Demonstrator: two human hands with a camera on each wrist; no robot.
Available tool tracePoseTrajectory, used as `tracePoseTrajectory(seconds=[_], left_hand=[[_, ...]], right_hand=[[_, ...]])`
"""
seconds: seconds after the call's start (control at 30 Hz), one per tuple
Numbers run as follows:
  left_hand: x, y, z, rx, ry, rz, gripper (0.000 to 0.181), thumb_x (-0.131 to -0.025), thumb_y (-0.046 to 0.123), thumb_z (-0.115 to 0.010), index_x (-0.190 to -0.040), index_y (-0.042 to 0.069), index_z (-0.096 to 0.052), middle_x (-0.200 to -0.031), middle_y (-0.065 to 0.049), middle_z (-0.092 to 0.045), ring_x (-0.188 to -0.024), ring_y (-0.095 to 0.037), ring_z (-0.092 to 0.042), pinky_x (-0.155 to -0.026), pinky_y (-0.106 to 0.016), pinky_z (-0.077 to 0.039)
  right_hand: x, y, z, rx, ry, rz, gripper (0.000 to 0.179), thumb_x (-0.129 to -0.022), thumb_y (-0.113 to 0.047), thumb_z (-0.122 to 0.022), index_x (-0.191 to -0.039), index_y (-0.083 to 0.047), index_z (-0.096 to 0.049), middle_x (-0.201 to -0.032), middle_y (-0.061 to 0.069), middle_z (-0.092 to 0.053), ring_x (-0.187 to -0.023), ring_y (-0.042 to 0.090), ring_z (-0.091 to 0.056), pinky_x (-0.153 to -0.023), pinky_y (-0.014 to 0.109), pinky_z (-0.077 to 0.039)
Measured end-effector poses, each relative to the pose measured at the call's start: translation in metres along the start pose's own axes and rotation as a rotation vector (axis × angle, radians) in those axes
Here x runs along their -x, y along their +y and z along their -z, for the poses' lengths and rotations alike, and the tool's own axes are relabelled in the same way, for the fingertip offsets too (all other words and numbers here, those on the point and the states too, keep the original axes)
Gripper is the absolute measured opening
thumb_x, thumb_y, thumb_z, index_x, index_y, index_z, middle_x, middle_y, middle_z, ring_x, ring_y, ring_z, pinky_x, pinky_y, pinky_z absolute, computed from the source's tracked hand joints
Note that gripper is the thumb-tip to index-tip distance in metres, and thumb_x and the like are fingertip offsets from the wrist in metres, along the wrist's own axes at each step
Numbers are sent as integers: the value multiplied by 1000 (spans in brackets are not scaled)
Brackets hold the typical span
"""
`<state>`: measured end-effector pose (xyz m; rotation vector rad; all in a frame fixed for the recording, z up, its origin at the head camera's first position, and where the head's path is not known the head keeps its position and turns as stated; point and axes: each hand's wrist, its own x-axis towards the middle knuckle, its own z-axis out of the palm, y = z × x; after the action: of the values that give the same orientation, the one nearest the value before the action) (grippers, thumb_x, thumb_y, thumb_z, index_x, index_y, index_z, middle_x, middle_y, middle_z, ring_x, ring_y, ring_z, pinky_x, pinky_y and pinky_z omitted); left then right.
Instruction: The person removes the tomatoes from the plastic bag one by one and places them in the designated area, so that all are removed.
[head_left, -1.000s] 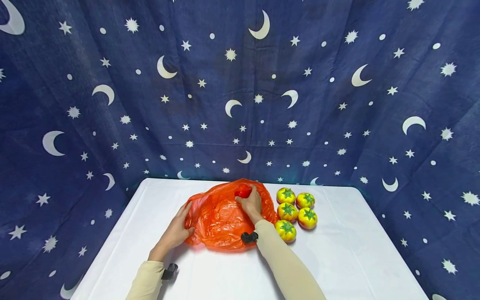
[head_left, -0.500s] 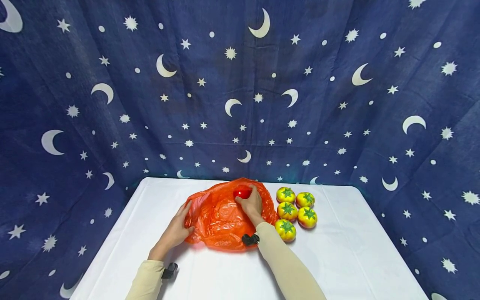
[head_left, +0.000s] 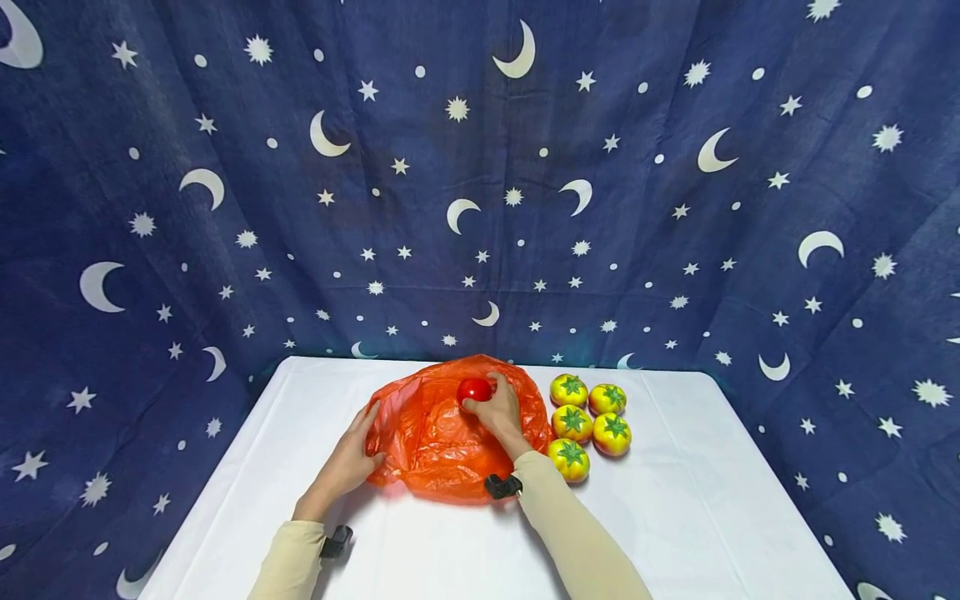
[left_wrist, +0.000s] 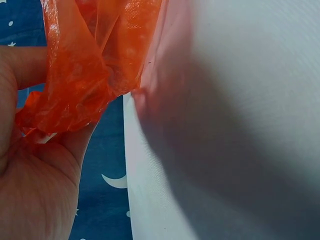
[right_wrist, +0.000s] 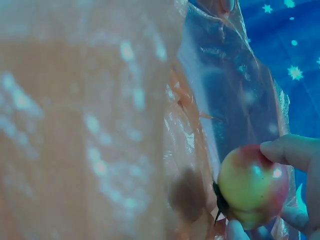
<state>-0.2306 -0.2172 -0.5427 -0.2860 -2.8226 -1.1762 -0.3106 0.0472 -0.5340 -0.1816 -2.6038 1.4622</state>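
Note:
A thin orange-red plastic bag (head_left: 442, 454) lies spread and crumpled on the table. At its left edge my left hand (head_left: 348, 458) grips the film; in the left wrist view the bunched bag (left_wrist: 82, 75) sits between thumb and fingers of that hand (left_wrist: 37, 185). My right hand (head_left: 498, 412) holds a tomato (head_left: 474, 390) by its side, over the bag's far part. In the right wrist view this tomato (right_wrist: 252, 185) is yellow and red with a green calyx, and film stands beside it. Part of it is hidden by the fingers.
Several yellow-red tomatoes (head_left: 572, 423) with green star-shaped calyxes stand grouped just right of the bag. White cloth covers the table (head_left: 697, 500). A dark blue curtain (head_left: 420, 208) with moons and stars hangs behind and at both sides.
My right hand and the tomato have shifted slightly left and nearer to me; the tomato shows more fully and clearly now. My left hand stays at the bag's edge.

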Motion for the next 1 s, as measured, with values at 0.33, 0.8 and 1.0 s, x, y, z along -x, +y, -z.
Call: tracePoseTrajectory(seconds=[0.33,0.8,1.0], left_hand=[[-2,-1,1,-6,-11,1,94,-79,-2,-70,-157,5,-19,-161,-22,-20,-142,-49,-31,-115,-60,-29],[1,-1,0,-11,-14,1,93,-78,-1,-70,-157,4,-19,-161,-22,-20,-143,-49,-29,-115,-62,-29],[3,-1,-1,-4,-9,3,93,-78,-2,-70,-156,4,-20,-160,-22,-21,-143,-49,-29,-114,-62,-29]], right_hand=[[7,-5,4,-23,-54,-8,71,-69,-28,-84,-131,-16,-52,-118,15,-66,-103,31,-63,-91,47,-54],[17,-12,9,-47,-87,58,67,-69,-26,-84,-128,-11,-57,-123,13,-63,-106,31,-62,-94,45,-53],[20,-13,10,-45,-85,60,70,-68,-27,-85,-129,-9,-56,-122,15,-64,-105,30,-62,-94,45,-54]])
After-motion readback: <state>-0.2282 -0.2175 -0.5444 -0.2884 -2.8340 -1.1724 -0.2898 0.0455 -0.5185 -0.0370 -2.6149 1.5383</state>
